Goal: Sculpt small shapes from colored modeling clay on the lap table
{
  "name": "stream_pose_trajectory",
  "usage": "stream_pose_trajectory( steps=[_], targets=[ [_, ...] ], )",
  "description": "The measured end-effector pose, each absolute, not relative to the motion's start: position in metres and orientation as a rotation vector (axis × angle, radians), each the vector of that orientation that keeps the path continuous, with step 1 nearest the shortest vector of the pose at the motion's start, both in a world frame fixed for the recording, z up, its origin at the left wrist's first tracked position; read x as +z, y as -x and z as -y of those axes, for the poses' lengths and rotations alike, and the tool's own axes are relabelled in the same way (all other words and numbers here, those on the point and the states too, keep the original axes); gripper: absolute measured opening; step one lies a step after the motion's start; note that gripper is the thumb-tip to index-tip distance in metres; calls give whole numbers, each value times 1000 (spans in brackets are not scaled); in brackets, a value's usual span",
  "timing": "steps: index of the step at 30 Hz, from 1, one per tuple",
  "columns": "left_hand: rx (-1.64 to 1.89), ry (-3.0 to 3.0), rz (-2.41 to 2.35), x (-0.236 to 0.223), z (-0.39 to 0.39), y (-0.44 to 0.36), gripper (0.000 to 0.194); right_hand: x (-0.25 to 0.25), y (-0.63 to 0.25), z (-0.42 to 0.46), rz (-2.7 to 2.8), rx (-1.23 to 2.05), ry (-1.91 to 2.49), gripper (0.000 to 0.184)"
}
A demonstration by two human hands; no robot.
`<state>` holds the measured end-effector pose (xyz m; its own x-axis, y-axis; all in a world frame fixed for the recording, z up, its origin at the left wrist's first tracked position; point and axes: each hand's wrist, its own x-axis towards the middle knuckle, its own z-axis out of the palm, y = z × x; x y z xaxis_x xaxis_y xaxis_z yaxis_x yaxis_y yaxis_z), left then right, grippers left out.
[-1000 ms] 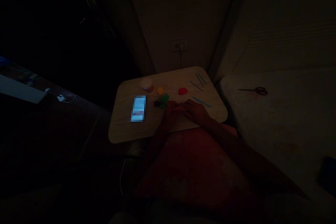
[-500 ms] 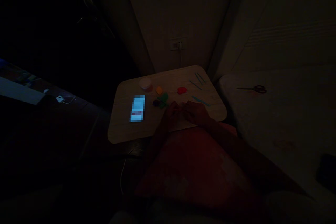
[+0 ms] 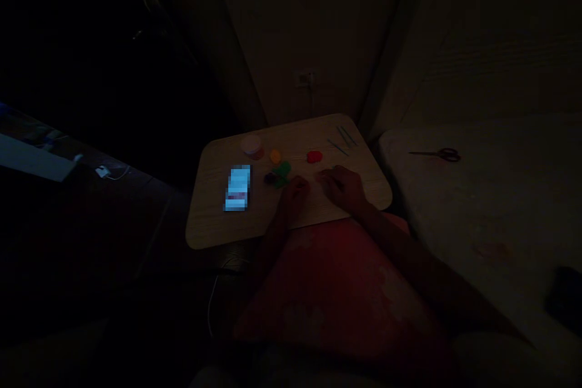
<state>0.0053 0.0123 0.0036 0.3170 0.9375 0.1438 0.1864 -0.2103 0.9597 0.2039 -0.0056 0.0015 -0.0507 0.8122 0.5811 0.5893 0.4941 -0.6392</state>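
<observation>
The scene is very dark. My left hand rests low over the small wooden table, its fingers curled in. Whatever it may hold is too dark to name. To its right, my right hand has thumb and fingers drawn together, and what is between them cannot be made out. A gap separates the hands. Beside my left hand lies a green leaf-like piece with a dark purple lump at its left. Beyond the hands sit a red lump and an orange round piece.
A lit phone lies on the left of the table, with a lidded tub behind it. Several thin blue-green sticks are at the back right. Scissors lie on the pale surface at right. A wall socket is behind.
My hands were close together and have parted. The right one has shifted slightly up and right, now covering most of a blue-green stick. The left has barely moved.
</observation>
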Motion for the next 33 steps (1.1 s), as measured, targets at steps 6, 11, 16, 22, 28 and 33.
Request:
stream_pose_trajectory(
  steps=[6, 11, 16, 22, 28, 33],
  targets=[
    [960, -1591, -1046, 3, -12, -6, 13, 0, -205, 4, 1672, 365, 1233, 27],
    [954, -1591, -1018, 4, -12, -6, 15, -3, -205, 5, 1573, 540, 1286, 22],
    [950, -1598, -1043, 4, -12, -6, 14, -4, -204, 6, 1525, 627, 1324, 26],
    [958, -1604, -1014, 2, -13, -5, 14, 1, -206, 5, 1623, 437, 1353, 39],
    [932, -1585, -1032, 1, -12, -5, 15, -2, -208, 2, 1684, 329, 1248, 26],
    [945, -1572, -1016, 4, -12, -6, 15, -4, -209, 0, 1675, 341, 1232, 27]
  ],
)
